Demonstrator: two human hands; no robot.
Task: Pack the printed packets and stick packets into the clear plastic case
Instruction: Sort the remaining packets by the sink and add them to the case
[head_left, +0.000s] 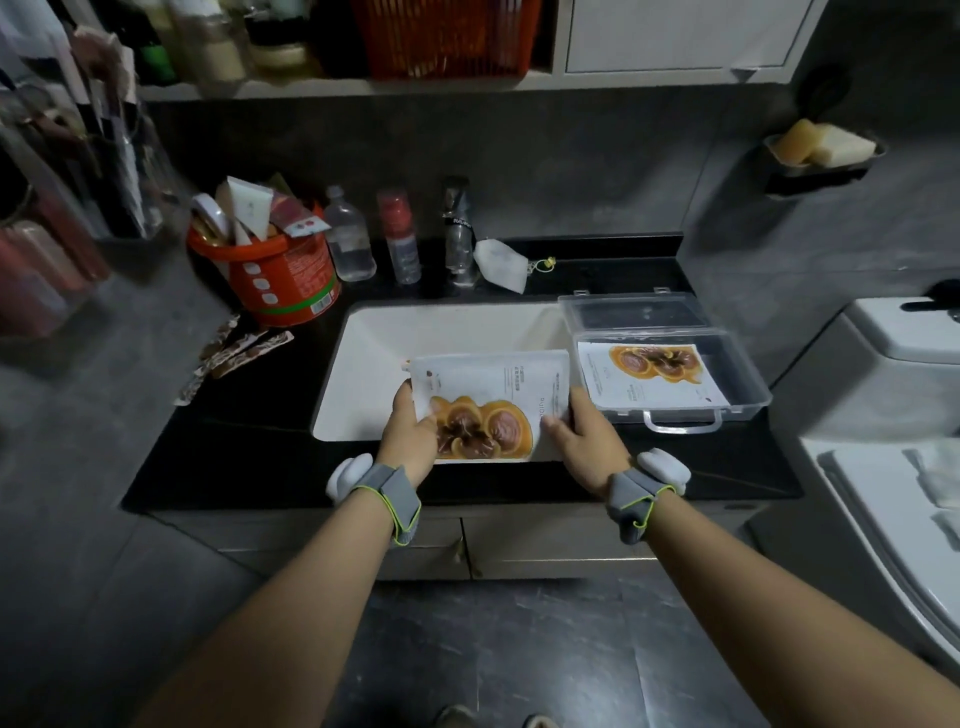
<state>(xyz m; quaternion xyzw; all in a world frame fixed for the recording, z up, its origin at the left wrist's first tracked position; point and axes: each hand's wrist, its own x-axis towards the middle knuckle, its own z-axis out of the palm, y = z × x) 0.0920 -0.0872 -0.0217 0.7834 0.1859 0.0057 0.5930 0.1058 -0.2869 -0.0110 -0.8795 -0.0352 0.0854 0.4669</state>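
A white printed packet (498, 389) with an orange and brown mushroom picture is held flat over the front edge of the sink. My left hand (410, 428) grips its left side and my right hand (587, 434) grips its right side. To the right, the clear plastic case (737, 382) lies open on the black counter, lid tipped back, handle toward me. Another printed packet (649, 376) lies flat inside it. Several brown patterned stick packets (234, 356) lie on the counter left of the sink.
The white sink (374, 374) is set in the black counter (234, 457). An orange tub (283, 280) full of tubes, bottles (350, 244) and a tap (460, 234) stand at the back. A toilet (893, 374) is on the right.
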